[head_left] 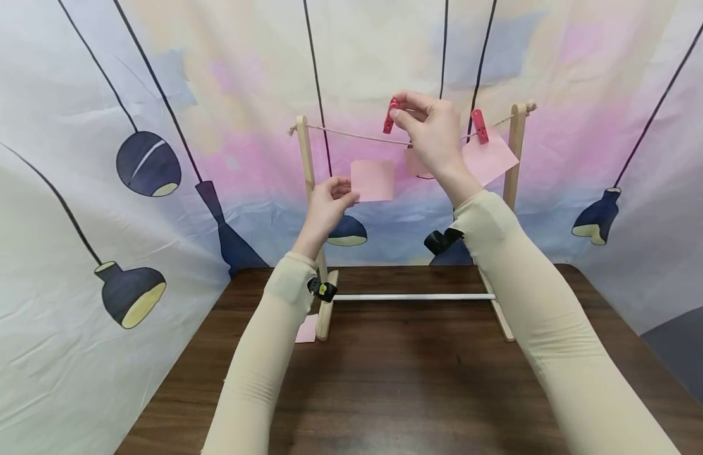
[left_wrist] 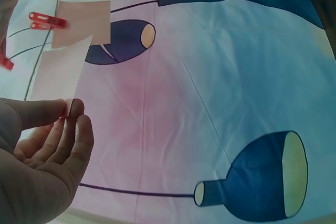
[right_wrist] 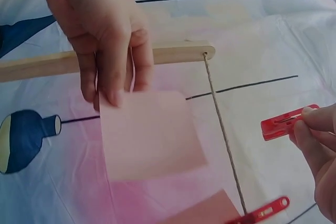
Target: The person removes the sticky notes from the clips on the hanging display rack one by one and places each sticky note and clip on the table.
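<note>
My left hand (head_left: 327, 205) pinches a pink paper square (head_left: 372, 181) by its lower left corner, below the twine line (head_left: 357, 135). Between thumb and fingertips of my right hand (head_left: 434, 133) is a red clothespin (head_left: 390, 116), raised just above the twine. In the right wrist view the held clothespin (right_wrist: 287, 123) and the paper (right_wrist: 152, 135) are apart, on opposite sides of the twine (right_wrist: 223, 129). Another pink paper (head_left: 490, 157) hangs at the right under a red clothespin (head_left: 479, 126). Partly behind my right hand hangs one more paper (head_left: 415, 163); its clothespin (left_wrist: 47, 21) shows in the left wrist view.
Two wooden posts (head_left: 306, 151) hold the twine, joined low down by a white rod (head_left: 414, 296). The stand is on a dark brown table (head_left: 408, 379). Pink paper (head_left: 307, 329) lies by its left foot. A curtain printed with lamps (head_left: 149, 163) hangs behind.
</note>
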{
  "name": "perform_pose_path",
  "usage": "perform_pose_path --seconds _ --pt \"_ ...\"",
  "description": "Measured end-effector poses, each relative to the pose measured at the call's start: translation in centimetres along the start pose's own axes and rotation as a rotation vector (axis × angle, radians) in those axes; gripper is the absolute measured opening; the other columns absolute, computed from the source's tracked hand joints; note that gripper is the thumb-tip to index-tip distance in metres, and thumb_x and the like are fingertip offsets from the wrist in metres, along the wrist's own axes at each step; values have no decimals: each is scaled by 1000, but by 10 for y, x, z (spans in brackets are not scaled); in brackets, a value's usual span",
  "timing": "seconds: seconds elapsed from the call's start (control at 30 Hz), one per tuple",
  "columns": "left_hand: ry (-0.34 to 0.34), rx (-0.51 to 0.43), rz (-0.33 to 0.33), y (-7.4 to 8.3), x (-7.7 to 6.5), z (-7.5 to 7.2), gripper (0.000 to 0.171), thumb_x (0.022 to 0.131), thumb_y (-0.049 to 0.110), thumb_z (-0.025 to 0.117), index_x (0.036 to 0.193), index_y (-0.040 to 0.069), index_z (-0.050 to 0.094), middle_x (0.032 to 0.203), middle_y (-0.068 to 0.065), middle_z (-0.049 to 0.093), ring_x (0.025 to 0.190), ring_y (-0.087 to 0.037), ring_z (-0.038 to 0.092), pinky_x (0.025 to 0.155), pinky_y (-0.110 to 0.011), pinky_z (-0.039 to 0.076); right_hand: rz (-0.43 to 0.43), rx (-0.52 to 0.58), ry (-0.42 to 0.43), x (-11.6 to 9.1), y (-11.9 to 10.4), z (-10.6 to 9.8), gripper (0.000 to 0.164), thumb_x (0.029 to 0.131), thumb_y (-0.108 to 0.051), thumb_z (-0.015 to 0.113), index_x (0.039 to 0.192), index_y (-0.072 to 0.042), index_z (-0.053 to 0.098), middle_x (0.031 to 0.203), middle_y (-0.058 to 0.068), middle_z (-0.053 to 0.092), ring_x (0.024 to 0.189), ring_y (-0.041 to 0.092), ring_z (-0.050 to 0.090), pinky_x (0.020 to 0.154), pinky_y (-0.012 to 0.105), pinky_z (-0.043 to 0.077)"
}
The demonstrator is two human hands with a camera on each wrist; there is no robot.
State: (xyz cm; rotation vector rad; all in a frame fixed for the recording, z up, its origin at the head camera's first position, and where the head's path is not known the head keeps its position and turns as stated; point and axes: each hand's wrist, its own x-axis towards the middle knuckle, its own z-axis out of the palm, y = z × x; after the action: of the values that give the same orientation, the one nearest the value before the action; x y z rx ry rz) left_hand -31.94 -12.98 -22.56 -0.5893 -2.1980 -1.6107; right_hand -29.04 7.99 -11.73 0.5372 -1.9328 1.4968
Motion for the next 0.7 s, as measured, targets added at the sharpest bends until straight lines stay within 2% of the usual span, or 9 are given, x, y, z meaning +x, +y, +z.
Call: perform_pose_path --seconds 0.1,0.2,0.33,0.4,0.47,0.57,0.63,0.7 --pt "-2 1 -11 -2 -4 -8 32 96 5 67 125 -8 61 110 -25 66 100 -33 67 89 -37 56 7 -13 10 -4 1 -12 19 95 -16 72 114 -13 75 109 2 74 102 9 70 77 21 49" --pt "8 14 -27 -4 -9 -18 33 96 5 67 125 -8 61 110 -24 66 100 -32 66 89 -38 56 1 16 30 -8 2 -27 18 95 -14 72 112 -12 75 103 1 73 97 9 70 77 22 50" --pt "17 34 -41 -5 -16 -35 34 96 6 68 126 -7 62 108 -21 66 98 -26 66 86 -32 56 -6 83 72 -13 1 -51 19 93 -7 73 112 -10 74 96 -1 72 93 9 70 86 21 50" --pt "19 41 -42 -6 -21 -43 34 96 7 68 127 -7 61 108 -21 66 95 -23 66 86 -32 56 -6 98 98 -16 1 -63 20 93 -6 73 112 -10 75 95 -2 72 91 8 69 79 20 51" --pt "20 51 -43 -6 -25 -51 34 96 7 68 126 -7 61 108 -20 65 93 -19 66 87 -33 56 -13 106 119 -19 1 -74 21 92 -5 73 113 -10 75 97 -2 73 92 8 69 77 18 50" --pt "22 66 -41 -8 -31 -62 34 97 9 68 126 -7 61 108 -21 65 89 -13 65 87 -32 56 -14 113 139 -25 1 -88 23 92 -5 74 114 -10 75 101 -2 73 95 9 69 80 17 52" --pt "25 70 -40 -9 -35 -69 34 97 9 68 126 -8 61 107 -20 65 87 -10 65 87 -31 56 -10 121 148 -28 1 -95 24 91 -4 74 115 -10 74 104 -1 72 100 10 69 89 20 52" --pt "27 69 -31 -10 -38 -75 34 97 9 68 125 -9 61 105 -19 65 85 -8 65 86 -29 56 -8 141 151 -31 1 -102 25 91 -3 74 115 -10 74 106 1 72 102 10 68 93 22 52"
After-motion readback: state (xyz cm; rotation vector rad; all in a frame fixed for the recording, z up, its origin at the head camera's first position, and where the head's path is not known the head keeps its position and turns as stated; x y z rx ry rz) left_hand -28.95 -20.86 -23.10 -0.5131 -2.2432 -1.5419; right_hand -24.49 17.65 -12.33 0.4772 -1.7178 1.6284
